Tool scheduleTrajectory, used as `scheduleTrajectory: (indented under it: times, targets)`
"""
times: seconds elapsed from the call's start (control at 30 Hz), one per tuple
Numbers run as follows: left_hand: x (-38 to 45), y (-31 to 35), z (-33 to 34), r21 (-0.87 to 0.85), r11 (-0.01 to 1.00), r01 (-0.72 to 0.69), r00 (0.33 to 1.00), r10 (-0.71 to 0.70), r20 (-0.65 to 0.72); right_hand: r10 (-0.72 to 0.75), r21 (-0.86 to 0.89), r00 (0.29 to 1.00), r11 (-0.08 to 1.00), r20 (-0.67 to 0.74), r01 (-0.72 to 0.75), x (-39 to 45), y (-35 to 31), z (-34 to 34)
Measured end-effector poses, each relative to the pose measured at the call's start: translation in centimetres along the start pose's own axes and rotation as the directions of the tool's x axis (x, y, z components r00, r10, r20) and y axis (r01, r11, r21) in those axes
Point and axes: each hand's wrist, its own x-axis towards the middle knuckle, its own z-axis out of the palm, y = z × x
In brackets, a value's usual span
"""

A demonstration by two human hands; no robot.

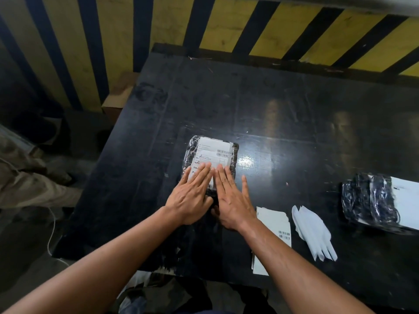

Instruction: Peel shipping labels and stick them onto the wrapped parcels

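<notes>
1. Work surface: a black table (283,105), scuffed and glossy, with a bright glare patch just right of the parcel being handled.
2. Parcel (212,162): dark, wrapped in clear plastic, lying flat near the middle of the table. A white label (213,152) with barcodes covers most of its top face.
3. Left hand (192,196): flat, palm down, fingers extended and close together, pressed on the near part of the label and parcel.
4. Right hand (231,200): also flat and palm down, fingers spread — the inner fingers rest on the parcel's near right part, while the outermost finger lies off it, over the table. The two hands sit side by side, fingers almost touching. Neither hand pinches anything.
5. Label sheet (275,236): white, barcodes visible, lying flat on the table just right of the right forearm, partly hidden by it.
6. Backing strips (314,234): a small fan of plain white paper pieces, right of the label sheet and apart from it.
7. Second parcel (374,200): same dark wrap, at the right edge of view, white paper on its top — cut off by the frame.
8. Surroundings: yellow-and-black striped wall (249,26) behind the table.
</notes>
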Motion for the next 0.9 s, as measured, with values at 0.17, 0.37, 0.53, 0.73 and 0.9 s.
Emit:
scheduleTrajectory:
  times: [0.17, 0.37, 0.53, 0.73, 0.9]
  targets:
    - [-2.0, -4.3, -1.3, 0.098, 0.994, 0.046, 0.998, -0.049, 0.029, -0.004, 0.024, 1.000, 1.000, -0.020, 0.004, 0.3, 0.1, 0.1]
    - [-1.5, -4.7, -2.1, 0.027, 0.995, 0.093, 0.993, -0.091, -0.071, 0.003, 0.029, 1.000, 1.000, -0.023, -0.002, 0.4, 0.0, 0.5]
    - [1.8, -0.9, -1.8, 0.012, 0.999, -0.041, 0.999, 0.041, 0.008, -0.005, 0.009, 1.000, 1.000, -0.024, 0.005, 0.3, 0.3, 0.4]
    - [2.1, -5.2, -2.4, 0.101, 0.995, 0.004, 1.000, -0.006, 0.022, -0.011, 0.038, 1.000, 0.999, -0.023, 0.012, 0.2, 0.3, 0.0]
    - [3.3, -4.6, -4.0, 0.077, 0.997, 0.001, 1.000, -0.002, 0.011, 0.009, 0.055, 1.000, 0.998, -0.029, -0.007, 0.1, 0.1, 0.2]
